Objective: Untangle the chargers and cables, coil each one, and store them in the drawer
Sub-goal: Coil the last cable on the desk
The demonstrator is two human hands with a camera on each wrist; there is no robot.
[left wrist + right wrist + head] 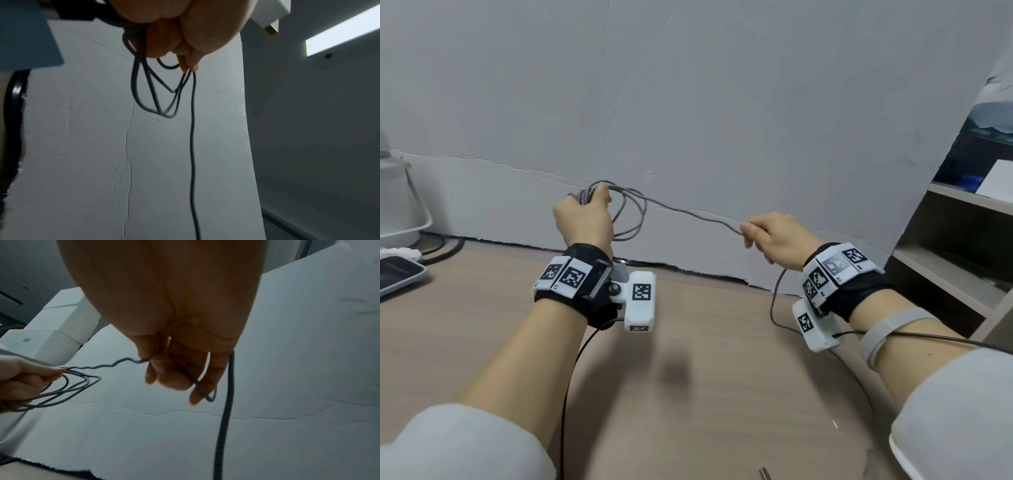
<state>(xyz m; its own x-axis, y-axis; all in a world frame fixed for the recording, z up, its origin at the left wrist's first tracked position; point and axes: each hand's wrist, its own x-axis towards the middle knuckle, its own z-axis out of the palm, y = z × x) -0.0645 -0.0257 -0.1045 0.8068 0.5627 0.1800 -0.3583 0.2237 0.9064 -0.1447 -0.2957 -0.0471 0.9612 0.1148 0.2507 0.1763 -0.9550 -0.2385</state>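
Coiling is the step in hand, judging by how the grey braided cable (681, 210) lies. Your left hand (585, 219) holds a bundle of loops (631, 216) pinched between thumb and fingers, raised above the wooden desk (688, 394) in front of the white board (688, 102). Your right hand (774, 238) pinches the free run of the same cable between thumb and forefinger; the run spans the gap between your hands, and the tail (774, 301) drops past the right wrist toward the desk. In the right wrist view the cable also threads through the lower fingers (197, 392) of that hand.

Handling notes:

- Expect the cable to be light and limp — the loops sag under their own weight and hold no shape unless pinched.
- The braided jacket likely gives fair friction, so a light pinch should do; a hard squeeze risks kinking it.
- The span shows small waves in the right wrist view, which suggests stored twist. Let the cable roll between your fingertips as each loop forms.
- Take hold at the gathered point of the loops, not at a single strand, or the bundle may spill.

No connector end shows in any view, and no drawer is in sight. A phone (397, 274) lies at the far left of the desk, well apart from the cable.
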